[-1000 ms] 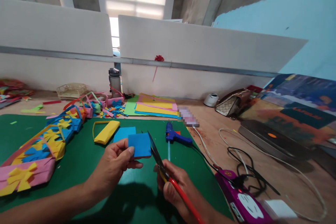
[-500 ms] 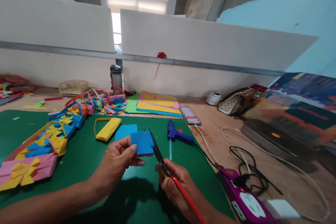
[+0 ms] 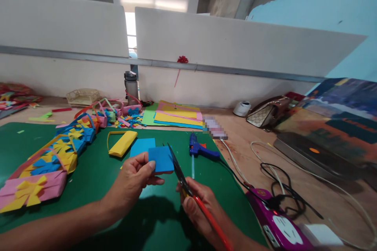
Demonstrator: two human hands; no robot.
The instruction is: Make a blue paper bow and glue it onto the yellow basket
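Between the thumb and fingers of my left hand [image 3: 134,176] is a small square of blue paper [image 3: 160,159], held up above the green mat [image 3: 159,219]. My right hand [image 3: 200,204] grips scissors [image 3: 183,180] with red handles and dark blades. The blades are parted at the right edge of the square, one in front of it and the other tip showing behind. Behind my left hand another blue sheet [image 3: 142,147] lies on the mat, partly hidden. A yellow paper bag [image 3: 123,144] with a strip handle lies beyond it.
A blue glue gun [image 3: 203,150] lies to the right, its cord running to a purple power strip [image 3: 277,219]. Decorated paper bags [image 3: 38,186] line the left. Coloured sheets [image 3: 176,117], a bottle [image 3: 131,88] and a phone [image 3: 216,128] are at the back.
The view has shifted slightly. Both hands keep nearly the same pose, with the scissor blades still at the right edge of the blue square.
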